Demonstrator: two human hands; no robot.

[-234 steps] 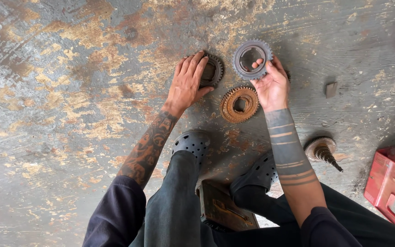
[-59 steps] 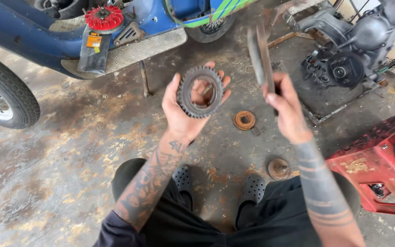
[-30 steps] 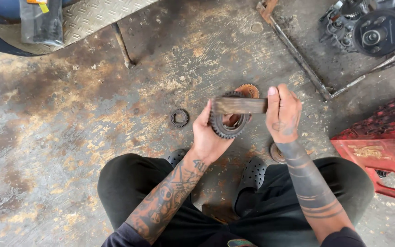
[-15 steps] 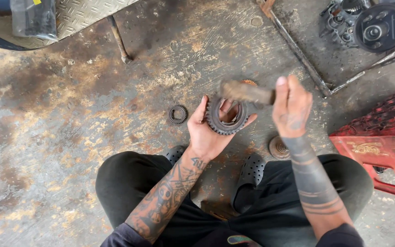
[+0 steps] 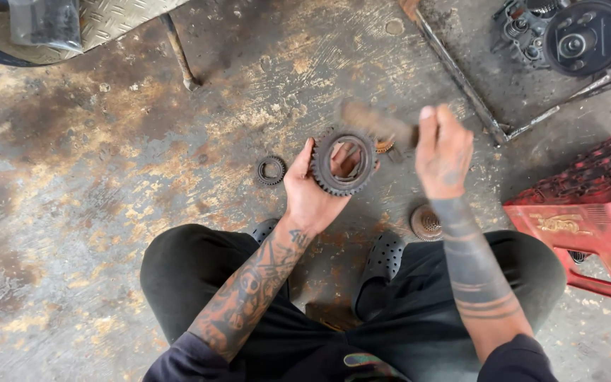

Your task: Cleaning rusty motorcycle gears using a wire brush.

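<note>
Steel, dark and toothed, the large ring gear sits upright in the left hand, near the middle of the concrete floor as the head camera sees it. That hand cups the gear from below and behind, palm toward the camera, fingers curled up behind the rim and showing through the open centre, thumb raised on the left of the rim; the grasp is closed around the gear. The right hand is just to the right of the gear, seen from the back, fingers pinched tight on one end of a flat brownish piece that reaches left above the gear. That piece is blurred, so its kind cannot be told, nor whether it touches the gear.

On the floor, a small dark gear lies flat just left of the left hand. A rusty orange gear peeks out behind the held one. A round rusty part lies beside the person's black perforated shoe.

Concrete here is grey, scuffed and stained with rust and oil. A red plastic crate stands at the right edge, an engine in the top right corner, with metal bars running from it, and a checker-plate footboard in the top left corner.
</note>
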